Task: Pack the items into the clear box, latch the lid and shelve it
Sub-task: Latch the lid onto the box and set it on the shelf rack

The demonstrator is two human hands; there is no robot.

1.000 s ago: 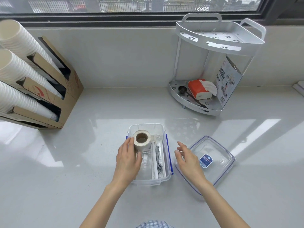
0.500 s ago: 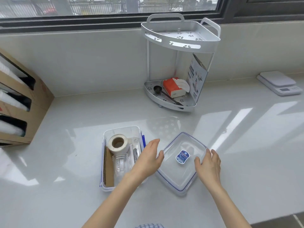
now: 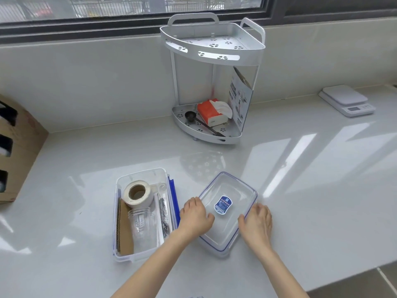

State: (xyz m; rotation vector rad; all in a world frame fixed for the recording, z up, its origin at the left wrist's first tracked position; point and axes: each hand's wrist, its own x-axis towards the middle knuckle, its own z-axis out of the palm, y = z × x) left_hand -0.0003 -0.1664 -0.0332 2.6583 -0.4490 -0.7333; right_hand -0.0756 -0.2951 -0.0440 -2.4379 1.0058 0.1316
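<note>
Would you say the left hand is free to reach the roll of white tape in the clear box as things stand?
Probably yes: the left hand rests on the clear lid, holding nothing, and the white tape roll lies uncovered in the open clear plastic box just beside it.

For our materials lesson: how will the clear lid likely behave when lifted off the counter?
The lid looks like thin moulded plastic, so probably light and fairly stiff. It lies flat on a glossy counter, so it may slide before lifting. With the left hand and right hand at opposite edges, it should stay level.
</note>
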